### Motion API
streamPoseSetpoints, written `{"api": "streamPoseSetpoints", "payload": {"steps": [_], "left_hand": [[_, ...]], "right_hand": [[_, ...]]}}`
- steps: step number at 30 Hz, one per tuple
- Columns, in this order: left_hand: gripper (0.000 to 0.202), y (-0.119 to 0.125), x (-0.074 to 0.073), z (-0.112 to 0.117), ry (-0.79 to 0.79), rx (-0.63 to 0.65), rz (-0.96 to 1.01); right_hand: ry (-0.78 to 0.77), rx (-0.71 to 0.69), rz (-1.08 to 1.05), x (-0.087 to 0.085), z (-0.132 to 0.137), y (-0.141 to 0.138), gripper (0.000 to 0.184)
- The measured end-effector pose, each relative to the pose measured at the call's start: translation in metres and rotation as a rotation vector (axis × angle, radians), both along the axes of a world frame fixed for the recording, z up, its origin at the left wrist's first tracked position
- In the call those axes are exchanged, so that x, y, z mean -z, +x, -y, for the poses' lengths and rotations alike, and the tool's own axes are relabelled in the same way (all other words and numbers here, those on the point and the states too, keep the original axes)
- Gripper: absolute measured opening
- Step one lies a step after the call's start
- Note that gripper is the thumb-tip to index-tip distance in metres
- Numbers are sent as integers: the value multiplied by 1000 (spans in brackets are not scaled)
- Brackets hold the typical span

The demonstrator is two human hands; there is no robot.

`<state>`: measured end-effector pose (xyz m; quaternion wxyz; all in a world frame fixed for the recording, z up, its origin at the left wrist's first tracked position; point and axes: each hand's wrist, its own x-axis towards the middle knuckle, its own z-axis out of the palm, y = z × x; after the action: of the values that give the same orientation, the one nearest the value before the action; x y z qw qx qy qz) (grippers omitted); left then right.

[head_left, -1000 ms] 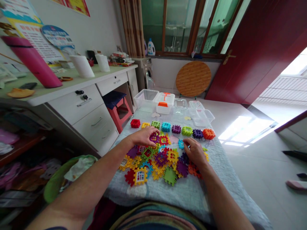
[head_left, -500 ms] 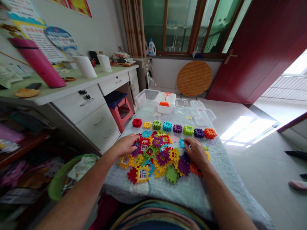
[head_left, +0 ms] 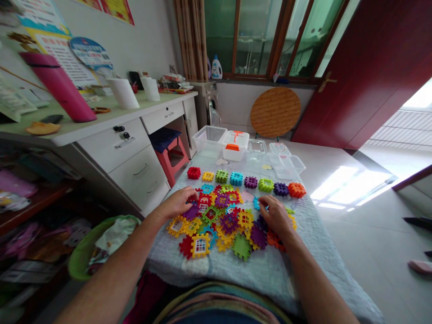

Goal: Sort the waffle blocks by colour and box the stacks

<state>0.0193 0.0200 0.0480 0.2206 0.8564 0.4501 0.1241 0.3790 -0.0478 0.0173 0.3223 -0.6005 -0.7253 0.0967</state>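
Your left hand (head_left: 178,202) curves at ten o'clock on the pile (head_left: 229,222); your right hand (head_left: 275,213), at three, curls beside a light-blue piece (head_left: 256,203). Whether either pinches, I can't tell.

One camera, worn on the person's head, gives the single view, looking forward and down over the wearer's striped clothing (head_left: 216,294) to a cloth-covered desk (head_left: 324,252). The desk's near edge is close to the lens, with the pile of plastic pieces (head_left: 229,222) just below the frame's middle; the window (head_left: 258,40) and red door (head_left: 354,67) stand well back, along the top.
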Motion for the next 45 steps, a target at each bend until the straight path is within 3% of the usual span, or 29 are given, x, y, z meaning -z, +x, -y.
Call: {"api": "streamPoseSetpoints", "payload": {"steps": [6,13,20,24,30,35,38,41,45], "left_hand": [[26,1,4,2,-3,16,15],[38,8,-9,6,54,8,33],[34,27,-21,6,322,-78,155],[27,40,-18,13,441,-152,278],[26,35,-2,23,260,-37,160],[24,25,-13,21,143,21,39],[37,26,-20,13,121,40,-53],[54,31,-19,2,82,117,-156],[60,39,-17,-8,41,174,-253]], "right_hand": [[11,2,4,0,0,-1,18],[13,-8,0,1,0,-1,18],[17,-8,3,0,1,-1,17],[14,-5,0,0,1,0,17],[6,-12,11,-1,2,0,17],[6,-9,12,-1,2,-1,17],[13,-7,10,-2,2,-2,17],[14,-6,7,-2,2,-2,16],[16,6,-2,-1,2,-1,17]]}}
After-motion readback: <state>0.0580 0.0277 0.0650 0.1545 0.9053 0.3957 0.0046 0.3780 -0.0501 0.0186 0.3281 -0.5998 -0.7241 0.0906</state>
